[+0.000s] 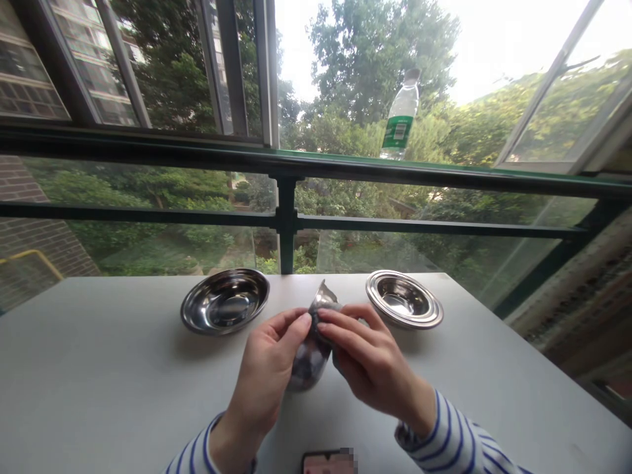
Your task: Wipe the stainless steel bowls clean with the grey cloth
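A shiny steel bowl (309,365) is tilted on its side in front of me, held above the white table. My left hand (269,368) grips its near left side, thumb and fingers pinched at the rim. From the right, my right hand (370,352) presses what looks like a dark grey cloth (326,334) against the bowl, fingers closed over it. Part of the bowl and most of the cloth are hidden behind my fingers.
A wide steel bowl (224,322) stands at the back left of the white table (118,375). Smaller nested steel bowls (429,321) sit at the back right. A phone (326,463) lies at the near edge. On the railing ledge stands a plastic bottle (399,125).
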